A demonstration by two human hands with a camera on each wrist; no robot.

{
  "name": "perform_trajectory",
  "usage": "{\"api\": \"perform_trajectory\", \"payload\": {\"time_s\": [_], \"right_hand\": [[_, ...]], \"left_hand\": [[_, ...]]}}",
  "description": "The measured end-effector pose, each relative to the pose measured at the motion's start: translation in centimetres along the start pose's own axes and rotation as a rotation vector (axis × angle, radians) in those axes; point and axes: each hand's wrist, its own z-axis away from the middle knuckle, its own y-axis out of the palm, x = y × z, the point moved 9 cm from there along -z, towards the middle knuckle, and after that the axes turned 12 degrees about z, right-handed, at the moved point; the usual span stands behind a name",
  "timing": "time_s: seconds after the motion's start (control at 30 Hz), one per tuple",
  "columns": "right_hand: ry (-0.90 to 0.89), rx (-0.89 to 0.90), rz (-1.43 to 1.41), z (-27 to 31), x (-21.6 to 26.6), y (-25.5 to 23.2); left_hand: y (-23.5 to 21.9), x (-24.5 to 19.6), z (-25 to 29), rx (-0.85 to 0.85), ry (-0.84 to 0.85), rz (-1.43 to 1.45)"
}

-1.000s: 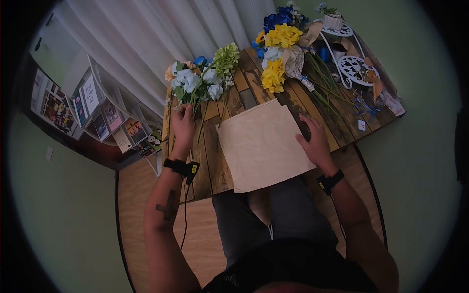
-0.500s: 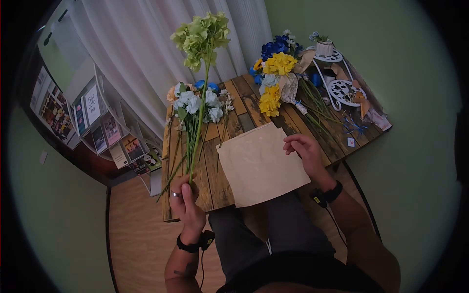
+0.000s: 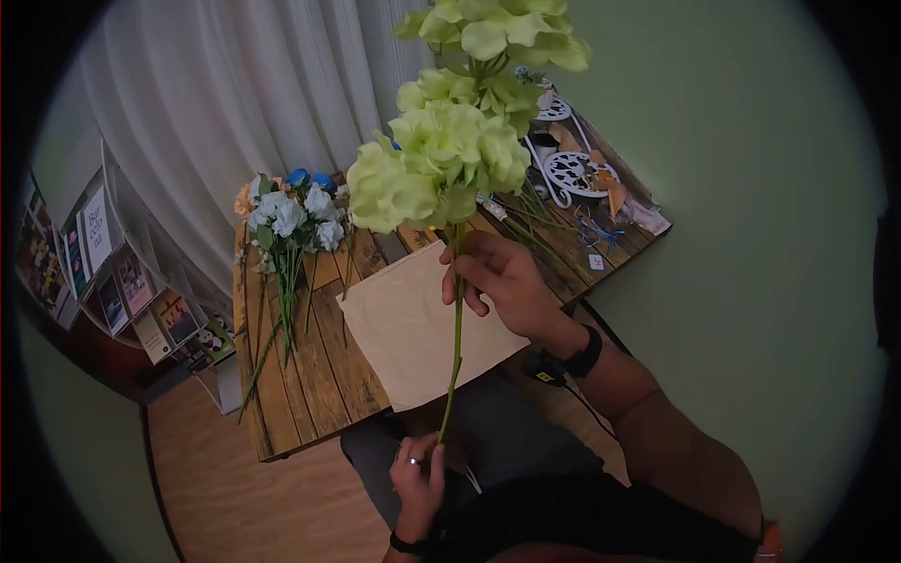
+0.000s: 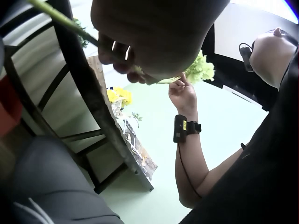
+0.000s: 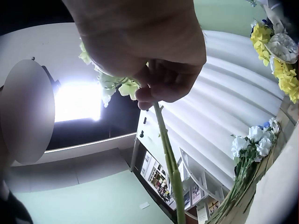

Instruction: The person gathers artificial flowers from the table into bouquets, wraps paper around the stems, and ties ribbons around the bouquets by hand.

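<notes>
Across the upper left of the head view we see a white, pleated fabric curtain (image 3: 216,122), and below it the brown, wooden plank table (image 3: 319,375) runs from the lower left to the right. In front of both, we hold up the light-green, ruffled hydrangea with a long green stem (image 3: 450,159) — its blooms fill the upper middle and its stem drops to the lower middle. Behind that stem, on the table, lies square, tan paper (image 3: 404,319). To its left rests a bundle of pale-blue, peach and blue flowers (image 3: 291,211); at the upper right stands a white, curled metal stand (image 3: 580,174). Our right hand (image 3: 507,281), near the centre, has its fingers and thumb grasping the stem just under the blooms — our left hand (image 3: 418,483), lower middle, pinches the stem's bottom end
</notes>
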Motion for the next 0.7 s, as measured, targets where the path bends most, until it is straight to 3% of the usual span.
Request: {"api": "perform_trajectory", "payload": {"time_s": [0.03, 0.17, 0.37, 0.43, 0.7], "right_hand": [[-0.001, -0.008, -0.005, 0.4, -0.3, 0.2], [0.021, -0.053, 0.056, 1.3, -1.2, -0.1], [0.014, -0.133, 0.087, 2.4, -2.4, -1.9], [0.043, -0.183, 0.119, 3.0, -3.3, -2.8], [0.112, -0.199, 0.114, 4.9, -6.2, -3.8]], "left_hand": [[0.9, 1.4, 0.2, 0.078, -0.131, 0.066], [2.0, 1.9, -0.3, 0.143, -0.060, -0.028], [1.3, 3.0, -0.4, 0.106, -0.111, -0.025], [1.8, 4.5, 0.1, 0.176, -0.256, 0.071], [1.9, 4.4, 0.1, 0.200, -0.299, 0.106]]}}
